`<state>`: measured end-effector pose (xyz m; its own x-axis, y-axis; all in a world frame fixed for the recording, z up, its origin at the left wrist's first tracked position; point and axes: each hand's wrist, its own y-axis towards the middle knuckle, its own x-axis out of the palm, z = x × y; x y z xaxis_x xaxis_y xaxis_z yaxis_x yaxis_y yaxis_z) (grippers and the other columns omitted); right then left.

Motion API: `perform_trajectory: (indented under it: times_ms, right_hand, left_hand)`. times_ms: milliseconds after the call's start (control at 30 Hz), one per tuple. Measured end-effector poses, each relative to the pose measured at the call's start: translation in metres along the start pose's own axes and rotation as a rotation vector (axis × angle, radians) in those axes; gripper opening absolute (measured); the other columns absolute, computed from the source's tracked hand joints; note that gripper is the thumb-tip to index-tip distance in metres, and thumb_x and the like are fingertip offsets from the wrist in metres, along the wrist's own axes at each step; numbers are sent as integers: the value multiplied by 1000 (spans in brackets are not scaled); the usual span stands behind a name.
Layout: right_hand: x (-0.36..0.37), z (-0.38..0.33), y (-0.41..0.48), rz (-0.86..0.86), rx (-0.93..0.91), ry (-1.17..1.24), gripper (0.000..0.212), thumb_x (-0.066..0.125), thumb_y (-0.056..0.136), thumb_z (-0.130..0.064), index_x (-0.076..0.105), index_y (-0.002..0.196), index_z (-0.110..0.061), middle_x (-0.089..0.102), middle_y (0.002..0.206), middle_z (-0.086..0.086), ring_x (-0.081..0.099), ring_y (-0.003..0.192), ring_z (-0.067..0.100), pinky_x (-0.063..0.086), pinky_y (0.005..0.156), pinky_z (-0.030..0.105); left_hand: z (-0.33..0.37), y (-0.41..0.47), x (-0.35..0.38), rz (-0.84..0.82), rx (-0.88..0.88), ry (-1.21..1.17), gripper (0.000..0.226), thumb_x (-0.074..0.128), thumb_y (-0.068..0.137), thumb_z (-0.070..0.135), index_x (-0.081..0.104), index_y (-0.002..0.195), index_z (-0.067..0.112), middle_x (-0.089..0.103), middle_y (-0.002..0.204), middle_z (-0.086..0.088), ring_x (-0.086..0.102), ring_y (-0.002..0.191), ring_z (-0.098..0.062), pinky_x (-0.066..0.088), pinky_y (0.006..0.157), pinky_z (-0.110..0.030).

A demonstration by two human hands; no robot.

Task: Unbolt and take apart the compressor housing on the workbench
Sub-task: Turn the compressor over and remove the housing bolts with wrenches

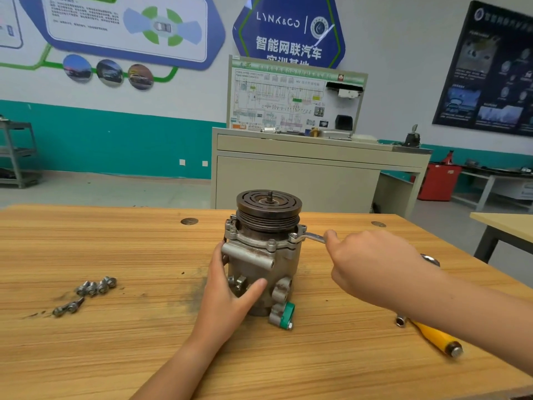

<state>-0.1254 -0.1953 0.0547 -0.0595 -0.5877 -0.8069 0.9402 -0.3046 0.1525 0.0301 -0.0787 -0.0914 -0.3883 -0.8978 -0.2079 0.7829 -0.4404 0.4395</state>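
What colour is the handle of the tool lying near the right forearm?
Yellow: the tool handle shows clearly in the head view, lying on the workbench.

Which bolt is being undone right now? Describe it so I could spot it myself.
Find the grey compressor standing upright mid-workbench. Bolts ring its flange just under the dark pulley. The one being undone is at the right edge, the only one with a wrench on it.

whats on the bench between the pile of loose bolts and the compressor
Nothing solid: in the head view the workbench between the loose bolts and the compressor is bare wood with a dark greasy smear, up to the left hand steadying the housing.
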Motion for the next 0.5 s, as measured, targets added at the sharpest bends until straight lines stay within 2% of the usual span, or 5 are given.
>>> perform_trajectory:
  times_ms: [100, 167, 233, 300, 500]
  right_hand:
    - [-4, -5, 0, 11, -34, -52, 52, 35, 94, -4, 15, 141, 2, 39, 63, 4, 31, 47, 17, 24, 36, 27]
    - [-2, -13, -1, 19, -46, -35, 58, 36, 92, 3, 7, 142, 8, 47, 76, 8, 29, 48, 17, 20, 37, 28]
    - [7, -18, -4, 38, -33, -12, 59, 35, 92, 2, 3, 142, 8, 46, 85, 11, 30, 50, 16, 21, 38, 29]
    - [18, -17, -5, 60, 5, -19, 58, 33, 95, -3, 1, 144, 2, 38, 78, 9, 29, 47, 16, 22, 38, 29]
    - [30, 21, 20, 114, -20, -4, 40, 39, 95, -12, 25, 132, -16, 38, 64, -4, 34, 49, 10, 27, 39, 22]
  left_hand:
    - [0, 1, 0, -3, 4, 10, 98, 75, 70, 38, 16, 149, 29, 35, 148, 11, 31, 135, -3, 32, 111, -32]
    - [0, 1, 0, -8, 8, 19, 99, 75, 70, 38, 16, 149, 26, 35, 148, 9, 31, 136, -6, 33, 112, -39]
    - [1, 1, 0, -4, 14, 29, 99, 75, 70, 38, 17, 149, 25, 36, 148, 9, 32, 135, -6, 33, 112, -38]
    - [1, 2, 0, -4, 14, 34, 97, 75, 71, 37, 18, 149, 25, 37, 147, 9, 33, 135, -6, 33, 111, -37]
    - [2, 2, 0, -7, 12, 36, 95, 75, 73, 34, 18, 149, 25, 36, 147, 9, 32, 136, -6, 33, 112, -39]
